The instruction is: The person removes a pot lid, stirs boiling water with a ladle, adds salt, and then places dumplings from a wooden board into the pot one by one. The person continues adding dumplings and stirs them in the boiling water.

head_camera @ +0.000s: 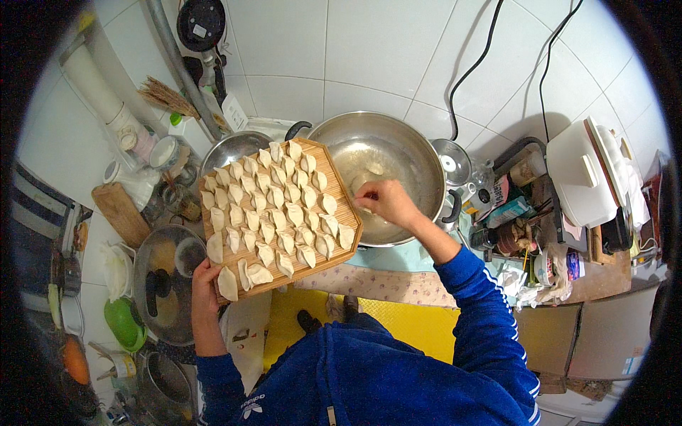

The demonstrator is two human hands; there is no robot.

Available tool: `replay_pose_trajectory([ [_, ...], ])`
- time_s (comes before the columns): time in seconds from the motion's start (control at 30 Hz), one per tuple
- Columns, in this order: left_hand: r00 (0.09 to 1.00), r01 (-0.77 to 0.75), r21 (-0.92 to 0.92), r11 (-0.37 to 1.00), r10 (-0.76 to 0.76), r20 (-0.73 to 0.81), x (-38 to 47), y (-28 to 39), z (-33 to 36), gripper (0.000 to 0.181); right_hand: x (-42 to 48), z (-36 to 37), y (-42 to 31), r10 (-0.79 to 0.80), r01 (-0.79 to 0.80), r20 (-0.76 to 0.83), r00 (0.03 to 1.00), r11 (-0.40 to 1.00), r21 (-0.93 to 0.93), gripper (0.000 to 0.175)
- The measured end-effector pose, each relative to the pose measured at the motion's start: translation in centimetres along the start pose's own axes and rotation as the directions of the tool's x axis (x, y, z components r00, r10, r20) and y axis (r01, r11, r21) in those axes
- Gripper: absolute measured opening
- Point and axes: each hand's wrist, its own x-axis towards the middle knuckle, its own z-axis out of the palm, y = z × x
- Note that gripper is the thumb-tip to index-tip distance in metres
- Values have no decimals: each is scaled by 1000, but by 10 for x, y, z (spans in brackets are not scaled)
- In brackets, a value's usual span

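My left hand (205,282) grips the lower left edge of an octagonal slatted wooden tray (349,221). Rows of raw dumplings (277,218) cover most of the tray, which is held up beside and partly over a large two-handled steel pot (413,154). Over the pot, just off the tray's right edge, is my right hand (389,202), its fingers bent and drawn together. Whether something is pinched in them cannot be made out; a small pale piece shows just below. One dumpling (374,168) lies in the pot, which seems to contain clear liquid.
A steel bowl (234,146) sits behind the tray. To the left are a lidded pan (170,309), a wooden board (120,213) and a green basin (125,325). A small glass lid (453,160), cluttered packets and a white lidded appliance (578,170) stand at right.
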Motion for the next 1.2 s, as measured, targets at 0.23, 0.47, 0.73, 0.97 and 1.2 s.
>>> replay_pose_trajectory([
  [0.23, 1000, 16, -25, 1000, -16, 4, -1, 1, 1, 41, -4, 24, -44, 139, -107, 156, 978, 974, -198, 24],
  [0.47, 1000, 18, -5, 1000, -18, -13, -1, 2, 2, 40, -14, 40, -55, 78, -44, 62, 995, 904, -425, 24],
  [0.73, 999, -20, 2, 1000, 20, -35, -2, 2, 5, 37, -14, 64, -58, -9, -35, -110, 994, 922, -386, 12],
  [0.97, 1000, 13, -8, 1000, -13, -28, 1, -1, 1, 38, -11, 34, -56, -14, -47, -250, 968, 971, -235, 12],
  [1.2, 999, -39, -10, 999, 39, 16, -1, 0, 2, 41, -5, -5, 7, 241, -331, -251, 938, 841, -429, 13],
])
